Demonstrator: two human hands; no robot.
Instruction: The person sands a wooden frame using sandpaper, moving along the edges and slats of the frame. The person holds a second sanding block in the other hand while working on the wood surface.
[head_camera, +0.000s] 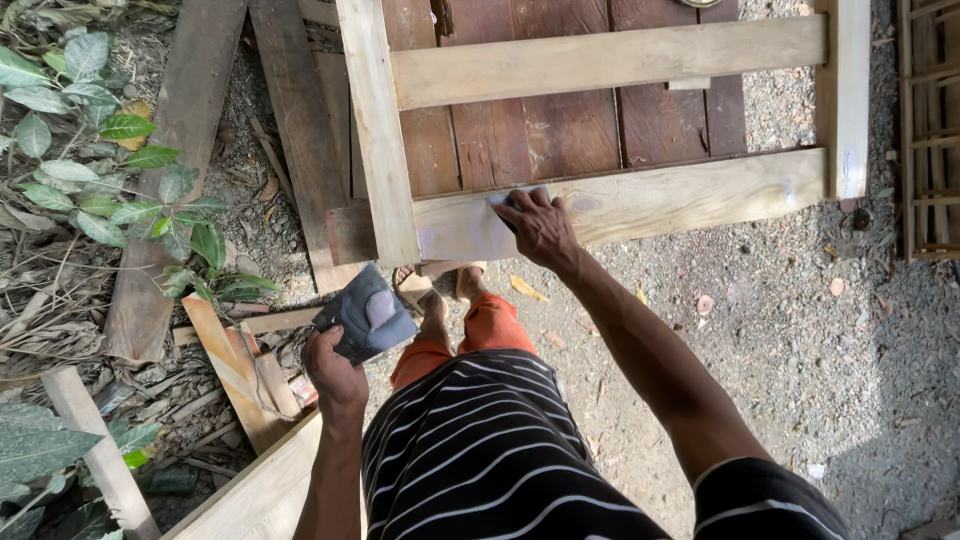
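My right hand (540, 226) presses a small flat tool, mostly hidden under the fingers, against the lower rail (680, 195) of a pale wooden frame (378, 130). A whitish smear covers the rail just left of that hand. My left hand (335, 375) is held low at my side and grips a dark grey square board (366, 312) with a pale lump of putty on it. The frame leans over dark brown planks (560, 130).
Gravel ground (800, 330) spreads to the right. Loose planks and wood scraps (235, 365) lie at left beside leafy plants (90, 150). A slatted wooden piece (930, 130) stands at the right edge. My sandalled feet and orange shorts (470, 330) are below the frame.
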